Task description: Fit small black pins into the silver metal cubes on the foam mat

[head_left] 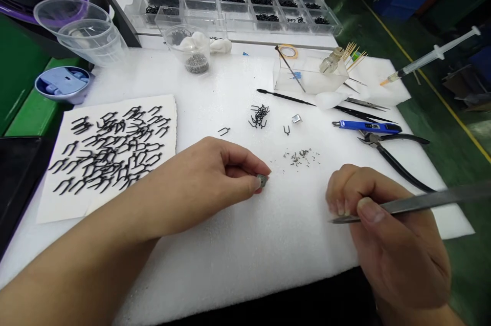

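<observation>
Thumb and fingers of my left hand (pixel 215 177) are pinched around a small grey metal piece (pixel 262 180), mostly hidden by the fingertips. My right hand (pixel 391 244) is closed on metal tweezers (pixel 429 202), tips pointing left, held apart from the left hand. Between and beyond the hands lie scattered tiny grey bits (pixel 301 157), a loose black two-pronged part (pixel 287 130) and a small silver block (pixel 296 118). A heap of black pronged parts (pixel 260 115) sits farther back, with another single pronged part (pixel 224 131) left of it.
Many black pronged parts cover a white foam sheet (pixel 92 208) at left. Side cutters (pixel 399 162), a blue utility knife (pixel 366 126) and a black stick tool (pixel 286 96) lie at right. A syringe (pixel 429 57), clear cups (pixel 90 34) and a compartment box (pixel 238 21) stand behind.
</observation>
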The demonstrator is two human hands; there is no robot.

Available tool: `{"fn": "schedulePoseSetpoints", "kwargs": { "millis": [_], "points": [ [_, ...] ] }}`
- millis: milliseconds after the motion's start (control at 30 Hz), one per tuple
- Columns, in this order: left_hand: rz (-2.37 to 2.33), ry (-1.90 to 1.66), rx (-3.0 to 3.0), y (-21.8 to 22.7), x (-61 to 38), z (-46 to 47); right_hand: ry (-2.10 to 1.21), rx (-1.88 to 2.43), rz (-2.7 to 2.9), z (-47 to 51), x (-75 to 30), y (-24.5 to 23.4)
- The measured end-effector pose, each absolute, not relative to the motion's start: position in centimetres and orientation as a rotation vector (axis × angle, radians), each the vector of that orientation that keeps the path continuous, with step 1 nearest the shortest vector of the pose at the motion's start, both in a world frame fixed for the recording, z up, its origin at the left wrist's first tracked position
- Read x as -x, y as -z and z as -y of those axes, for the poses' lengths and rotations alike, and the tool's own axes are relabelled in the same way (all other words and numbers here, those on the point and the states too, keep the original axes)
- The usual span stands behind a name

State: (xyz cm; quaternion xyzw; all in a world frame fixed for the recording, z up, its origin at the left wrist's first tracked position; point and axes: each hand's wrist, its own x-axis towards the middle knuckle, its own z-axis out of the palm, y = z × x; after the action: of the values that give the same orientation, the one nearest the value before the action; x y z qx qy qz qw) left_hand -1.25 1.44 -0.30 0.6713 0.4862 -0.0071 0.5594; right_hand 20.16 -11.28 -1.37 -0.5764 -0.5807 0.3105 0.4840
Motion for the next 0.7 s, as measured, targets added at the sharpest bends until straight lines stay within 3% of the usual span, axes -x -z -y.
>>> {"fn": "schedulePoseSetpoints", "kwargs": {
  "millis": [267, 500, 700],
  "points": [
    [-1.064, -0.065, -1.508, 0.1, 1.1, -1.6, -0.27, 1.718, 2.521, 12.0, -23.9, -0.1],
    [-1.037, -0.161, -1.343, 0.0, 1.4, -1.2, -0.128, 1.539, 2.211, 5.4, -24.1, -0.7],
    [-0.989, -0.21, -1.247, -0.8, 1.4, -0.8, -0.089, 1.711, 2.557, -0.6, -22.7, -0.1]
  ]
}}
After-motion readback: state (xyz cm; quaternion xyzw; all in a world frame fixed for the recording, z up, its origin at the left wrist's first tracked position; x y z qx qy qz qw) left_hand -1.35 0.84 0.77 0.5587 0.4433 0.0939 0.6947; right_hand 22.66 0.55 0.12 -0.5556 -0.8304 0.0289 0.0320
